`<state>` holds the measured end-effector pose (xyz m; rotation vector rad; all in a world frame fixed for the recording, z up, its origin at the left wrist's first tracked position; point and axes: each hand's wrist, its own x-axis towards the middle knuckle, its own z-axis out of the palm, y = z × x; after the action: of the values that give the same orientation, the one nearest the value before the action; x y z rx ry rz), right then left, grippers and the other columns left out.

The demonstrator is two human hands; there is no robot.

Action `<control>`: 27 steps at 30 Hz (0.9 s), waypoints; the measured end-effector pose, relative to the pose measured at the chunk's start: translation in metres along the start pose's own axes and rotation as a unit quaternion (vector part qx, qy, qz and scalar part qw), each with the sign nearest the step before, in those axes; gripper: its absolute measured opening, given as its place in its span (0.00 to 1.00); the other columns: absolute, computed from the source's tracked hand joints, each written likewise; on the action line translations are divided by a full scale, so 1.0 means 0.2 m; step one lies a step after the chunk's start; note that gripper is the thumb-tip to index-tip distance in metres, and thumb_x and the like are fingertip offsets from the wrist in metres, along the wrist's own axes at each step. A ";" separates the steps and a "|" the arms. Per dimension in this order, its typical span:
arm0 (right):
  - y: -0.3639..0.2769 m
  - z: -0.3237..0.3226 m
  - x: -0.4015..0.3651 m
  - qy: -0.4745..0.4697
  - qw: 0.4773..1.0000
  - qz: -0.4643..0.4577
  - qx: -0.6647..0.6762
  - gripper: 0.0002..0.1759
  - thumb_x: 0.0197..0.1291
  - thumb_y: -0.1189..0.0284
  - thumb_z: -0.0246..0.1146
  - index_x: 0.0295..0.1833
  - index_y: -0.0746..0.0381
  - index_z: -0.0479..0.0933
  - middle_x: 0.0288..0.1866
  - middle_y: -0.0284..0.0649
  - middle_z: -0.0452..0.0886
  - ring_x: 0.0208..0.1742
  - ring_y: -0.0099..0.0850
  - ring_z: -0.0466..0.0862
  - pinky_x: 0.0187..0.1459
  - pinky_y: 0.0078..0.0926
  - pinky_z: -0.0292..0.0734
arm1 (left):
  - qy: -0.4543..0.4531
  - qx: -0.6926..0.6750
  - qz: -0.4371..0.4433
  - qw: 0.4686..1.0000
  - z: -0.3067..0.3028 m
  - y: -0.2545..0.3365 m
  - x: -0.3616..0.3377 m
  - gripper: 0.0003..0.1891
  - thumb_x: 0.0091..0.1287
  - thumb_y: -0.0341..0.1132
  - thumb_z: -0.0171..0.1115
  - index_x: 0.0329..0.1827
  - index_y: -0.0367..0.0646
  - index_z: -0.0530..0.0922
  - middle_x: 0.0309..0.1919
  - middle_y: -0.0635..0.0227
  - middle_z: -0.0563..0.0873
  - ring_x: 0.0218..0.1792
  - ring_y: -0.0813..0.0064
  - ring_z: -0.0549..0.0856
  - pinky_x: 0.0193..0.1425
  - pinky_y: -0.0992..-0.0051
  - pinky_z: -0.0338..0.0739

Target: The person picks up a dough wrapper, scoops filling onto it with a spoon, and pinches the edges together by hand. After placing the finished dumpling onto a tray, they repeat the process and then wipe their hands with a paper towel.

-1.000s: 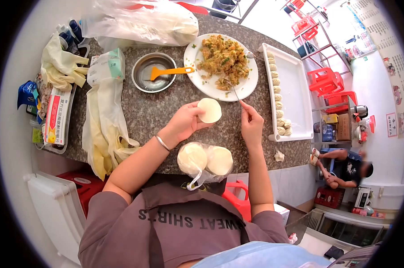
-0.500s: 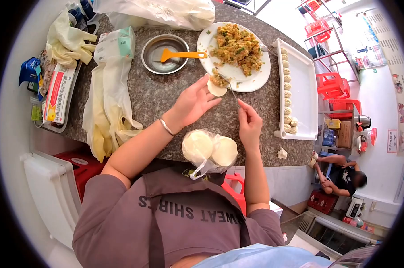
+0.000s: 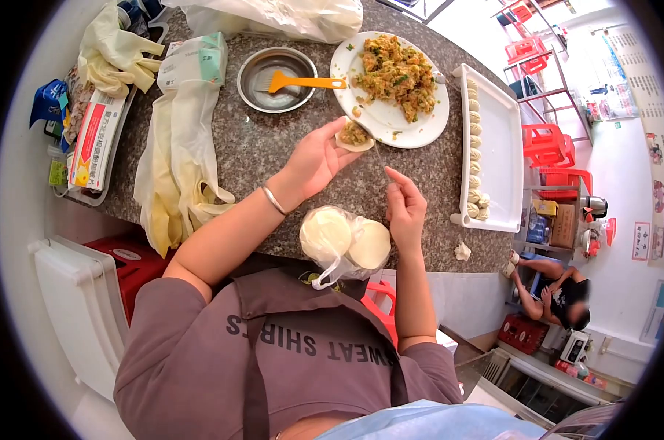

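Observation:
My left hand (image 3: pixel 316 160) holds a round dough wrapper (image 3: pixel 356 145) on its fingers, with a lump of filling (image 3: pixel 353 133) in the middle. My right hand (image 3: pixel 406 204) is closed round a thin metal utensil (image 3: pixel 379 155), whose far end reaches the wrapper's edge. Just beyond lies a white plate (image 3: pixel 432 130) heaped with chopped filling (image 3: pixel 396 73). Between my forearms sit two stacks of round wrappers (image 3: pixel 326 235) in a clear plastic bag.
A metal bowl (image 3: pixel 252 67) with an orange brush (image 3: pixel 306 82) stands left of the plate. At the right is a white tray (image 3: pixel 502 147) with a row of dumplings (image 3: pixel 475 141). Yellowish gloves (image 3: pixel 172 176) lie at the left. A person (image 3: pixel 559 293) sits far right.
The filling has gone from the utensil's tip onto the wrapper, where it is now spread. My left hand has tilted the wrapper, and my right hand has shifted slightly left.

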<state>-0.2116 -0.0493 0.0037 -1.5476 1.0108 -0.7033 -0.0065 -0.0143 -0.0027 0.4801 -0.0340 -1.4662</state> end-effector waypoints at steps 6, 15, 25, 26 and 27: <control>-0.03 -0.07 0.00 -0.031 0.973 0.069 0.219 0.18 0.71 0.76 0.53 0.64 0.66 0.72 0.21 0.23 0.61 0.18 0.11 0.56 0.17 0.11 0.51 | 0.048 0.040 -0.012 0.998 -0.01 0.00 -0.01 0.19 0.77 0.39 0.49 0.62 0.33 0.69 0.57 0.55 0.80 0.59 0.64 0.81 0.66 0.64 0.77; -0.08 -0.04 0.01 -0.059 0.994 0.049 0.073 0.16 0.70 0.77 0.53 0.61 0.66 0.75 0.21 0.21 0.63 0.18 0.10 0.59 0.18 0.11 0.52 | -0.004 0.083 -0.003 0.997 0.01 0.04 -0.02 0.20 0.77 0.42 0.49 0.62 0.34 0.71 0.56 0.59 0.81 0.57 0.66 0.82 0.65 0.65 0.77; 0.00 -0.18 0.24 0.104 0.958 -0.108 -0.243 0.12 0.66 0.77 0.58 0.53 0.64 0.81 0.26 0.31 0.74 0.25 0.21 0.74 0.28 0.25 0.70 | -0.066 0.191 0.065 0.977 0.06 0.03 -0.05 0.21 0.72 0.33 0.58 0.65 0.35 0.70 0.57 0.62 0.81 0.57 0.72 0.82 0.64 0.72 0.77; 0.00 -0.18 0.27 0.107 0.958 -0.109 -0.241 0.12 0.66 0.77 0.58 0.53 0.64 0.81 0.26 0.31 0.74 0.25 0.21 0.74 0.28 0.25 0.70 | -0.087 0.252 0.114 0.957 0.06 0.02 -0.05 0.22 0.70 0.30 0.60 0.66 0.35 0.71 0.57 0.62 0.82 0.57 0.74 0.82 0.62 0.75 0.78; -0.01 -0.18 0.30 0.124 0.928 -0.167 -0.310 0.12 0.65 0.77 0.60 0.52 0.64 0.81 0.27 0.34 0.76 0.28 0.23 0.76 0.32 0.26 0.72 | -0.088 0.254 0.113 0.956 0.06 0.02 -0.06 0.22 0.70 0.30 0.60 0.66 0.35 0.71 0.57 0.62 0.82 0.57 0.74 0.82 0.62 0.75 0.78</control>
<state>-0.2140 -0.1183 0.0078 -2.2626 1.2458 -0.8817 -0.0073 -0.0071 0.0128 0.7332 -0.6025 -1.2625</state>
